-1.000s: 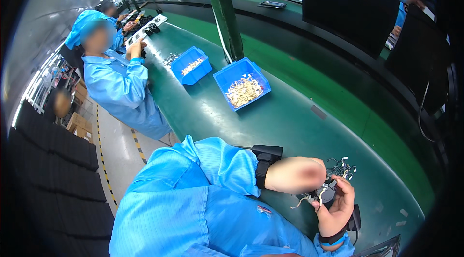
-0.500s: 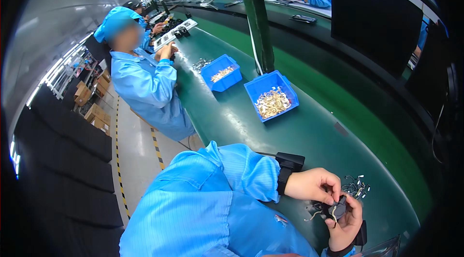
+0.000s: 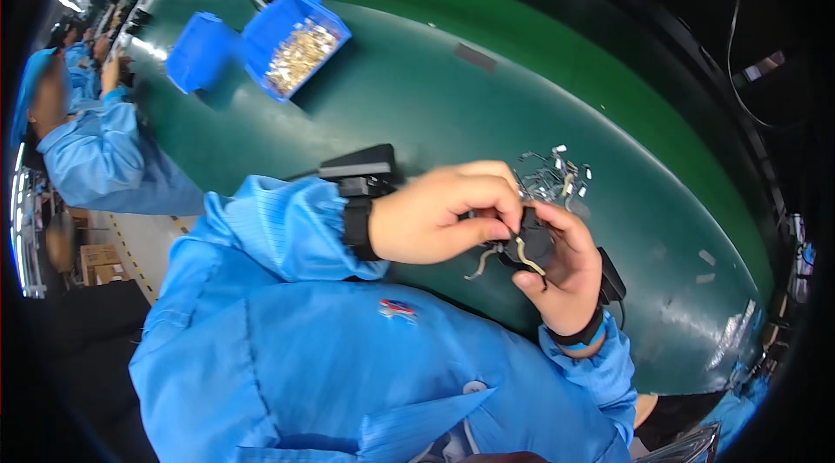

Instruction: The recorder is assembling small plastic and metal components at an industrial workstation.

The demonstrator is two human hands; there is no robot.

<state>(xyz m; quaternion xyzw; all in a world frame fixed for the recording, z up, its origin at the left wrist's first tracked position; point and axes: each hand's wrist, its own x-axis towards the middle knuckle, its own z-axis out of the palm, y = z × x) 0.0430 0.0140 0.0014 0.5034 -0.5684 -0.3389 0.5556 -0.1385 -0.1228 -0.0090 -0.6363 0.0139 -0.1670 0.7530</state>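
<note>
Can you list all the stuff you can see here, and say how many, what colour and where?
black part: one, black, held between both hands
metal clips: a small pile, silvery, on the belt beyond the hands
bins: two, blue, far left on the belt; nearer one holds pale small parts
belt: one, dark green, across the view
co-worker: one, blue coat, far left
left hand: pinches the part
right hand: cradles it

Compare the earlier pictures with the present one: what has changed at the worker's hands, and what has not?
The view has swung down toward the hands. The left hand has closed in onto the small black part held in the right hand, pinching a bent metal strip there. The pile of metal clips and the blue bins stayed put.
</note>
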